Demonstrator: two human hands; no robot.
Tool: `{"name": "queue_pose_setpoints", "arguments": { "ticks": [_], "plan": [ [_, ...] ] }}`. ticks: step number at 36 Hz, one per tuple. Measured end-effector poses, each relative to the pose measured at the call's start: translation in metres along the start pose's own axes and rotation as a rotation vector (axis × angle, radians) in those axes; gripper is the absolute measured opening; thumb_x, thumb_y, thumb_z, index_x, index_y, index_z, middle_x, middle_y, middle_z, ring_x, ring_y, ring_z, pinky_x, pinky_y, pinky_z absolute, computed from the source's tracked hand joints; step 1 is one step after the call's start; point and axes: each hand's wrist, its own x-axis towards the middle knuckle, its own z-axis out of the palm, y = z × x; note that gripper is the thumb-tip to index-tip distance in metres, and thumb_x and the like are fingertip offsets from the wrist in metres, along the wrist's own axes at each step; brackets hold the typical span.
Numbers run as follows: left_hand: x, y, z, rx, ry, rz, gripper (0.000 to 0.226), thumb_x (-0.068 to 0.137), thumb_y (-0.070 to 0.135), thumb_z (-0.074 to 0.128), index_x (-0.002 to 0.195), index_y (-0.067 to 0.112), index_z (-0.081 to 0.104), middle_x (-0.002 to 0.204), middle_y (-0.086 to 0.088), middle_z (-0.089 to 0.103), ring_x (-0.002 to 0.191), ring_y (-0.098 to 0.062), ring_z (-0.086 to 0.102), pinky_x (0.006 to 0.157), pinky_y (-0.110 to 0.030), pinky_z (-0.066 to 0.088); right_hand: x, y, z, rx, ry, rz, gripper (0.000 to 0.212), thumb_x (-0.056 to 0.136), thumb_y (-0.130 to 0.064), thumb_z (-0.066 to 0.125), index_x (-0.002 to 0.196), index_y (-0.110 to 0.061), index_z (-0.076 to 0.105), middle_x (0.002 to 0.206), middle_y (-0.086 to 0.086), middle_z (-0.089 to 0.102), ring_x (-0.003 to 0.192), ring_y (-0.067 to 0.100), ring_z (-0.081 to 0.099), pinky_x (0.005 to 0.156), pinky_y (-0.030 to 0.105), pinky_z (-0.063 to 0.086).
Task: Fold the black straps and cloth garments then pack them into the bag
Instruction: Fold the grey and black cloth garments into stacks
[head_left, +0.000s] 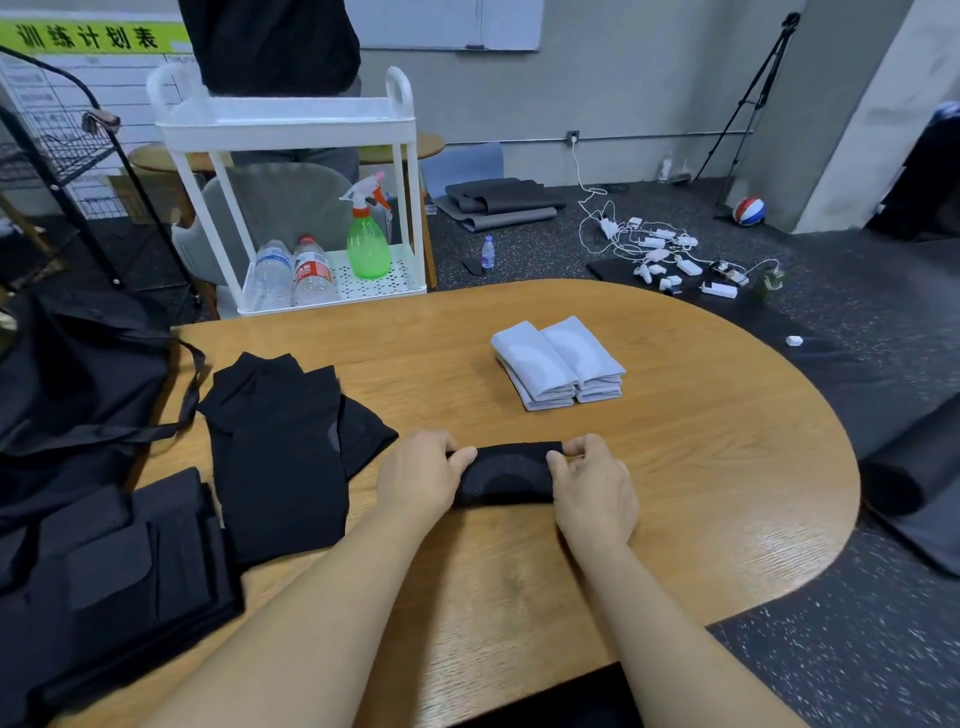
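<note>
The left hand (423, 475) and the right hand (592, 486) each hold one end of a folded black cloth (506, 473) with curled fingers, near the middle of the wooden desk (701, 467). More black garments (280, 452) lie at the desk's left edge, beside the black bag (78, 384). Folded white cloths (558, 364) sit toward the far edge.
</note>
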Motion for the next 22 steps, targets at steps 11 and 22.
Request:
{"name": "queue_pose_setpoints", "arguments": {
  "ticks": [11,22],
  "plan": [
    [-0.028,-0.005,0.008,0.026,0.289,0.314,0.034,0.104,0.026,0.038,0.126,0.021,0.063,0.126,0.003,0.061,0.116,-0.018,0.053,0.095,-0.031,0.027,-0.009,0.009,-0.015,-0.116,0.109,-0.310,0.033,0.100,-0.023,0.045,0.130,-0.016,0.055,0.124,0.001,0.059,0.115,0.022,0.053,0.088,0.034,0.040],
    [-0.052,0.007,0.019,0.108,-0.169,0.364,0.057,0.104,0.043,0.004,0.155,0.019,-0.007,0.163,0.005,-0.007,0.145,0.000,-0.014,0.114,-0.025,-0.023,-0.019,0.020,0.000,-0.584,-0.220,-0.823,0.055,0.096,-0.040,0.030,0.137,-0.012,0.055,0.143,0.005,0.053,0.136,0.017,0.041,0.107,0.040,0.022]
  ]
}}
